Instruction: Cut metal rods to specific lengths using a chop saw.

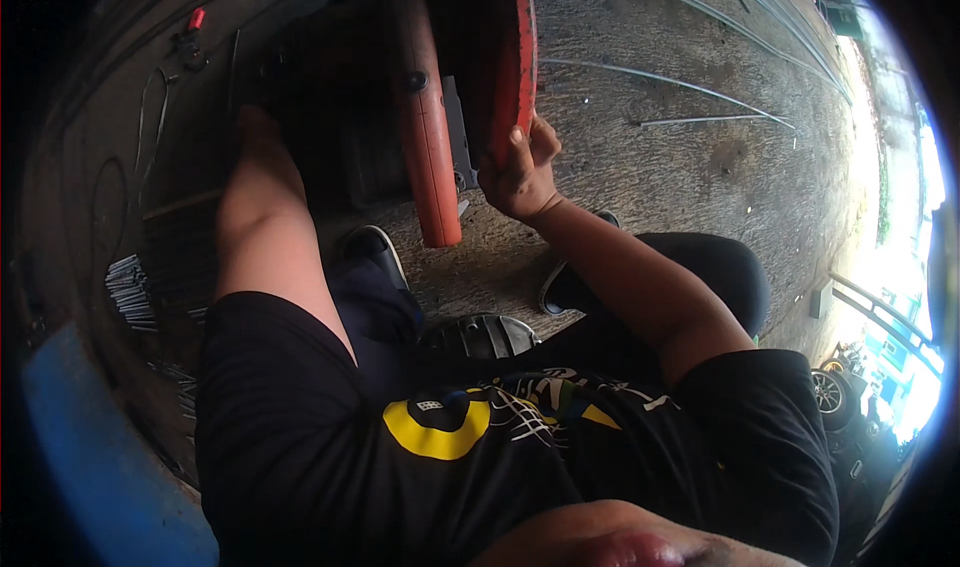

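A large red power tool, by its look a cut-off saw, stands in front of me at the top centre. Its long red handle (434, 167) points toward me, and a curved red guard (524, 57) rises to the right of it. My right hand (524, 172) is closed on the near lower end of the guard, with the thumb lying up along it. My left arm reaches forward on the left of the machine. Deep shadow covers my left hand (257, 120), so its fingers and anything in them do not show.
Several thin metal rods (680, 75) lie on the worn floor at the right. A bundle of short metal pieces (130, 292) is at the left, near a blue surface (110, 457). A red-ended item (196, 19) lies far left. A wheel (830, 392) stands at the right.
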Demonstrator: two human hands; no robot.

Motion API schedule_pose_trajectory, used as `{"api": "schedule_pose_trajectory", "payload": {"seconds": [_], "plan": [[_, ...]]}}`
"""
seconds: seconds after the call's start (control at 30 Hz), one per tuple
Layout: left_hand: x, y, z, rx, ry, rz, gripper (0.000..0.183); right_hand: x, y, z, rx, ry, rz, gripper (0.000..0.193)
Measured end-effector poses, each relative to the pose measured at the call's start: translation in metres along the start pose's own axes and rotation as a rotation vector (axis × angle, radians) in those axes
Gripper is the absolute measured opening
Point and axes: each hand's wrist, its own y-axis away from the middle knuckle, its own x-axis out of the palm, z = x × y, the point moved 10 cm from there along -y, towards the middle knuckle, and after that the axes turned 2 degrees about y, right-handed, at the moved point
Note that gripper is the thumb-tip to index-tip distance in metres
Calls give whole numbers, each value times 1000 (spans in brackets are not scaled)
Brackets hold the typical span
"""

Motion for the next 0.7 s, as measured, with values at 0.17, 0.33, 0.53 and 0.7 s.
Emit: {"api": "schedule_pose_trajectory", "payload": {"seconds": [0.17,0.33,0.53,0.7], "plan": [[-3,2,1,-9,0,-2,51,0,0,-1,10,-5,31,86],[-9,2,0,7,-2,-9,52,5,8,0,-7,-20,-2,89],[-9,4,1,-4,0,-5,52,6,10,0,-25,-63,13,91],[-13,4,4,15,-4,-9,53,5,7,1,-5,-20,19,88]]}}
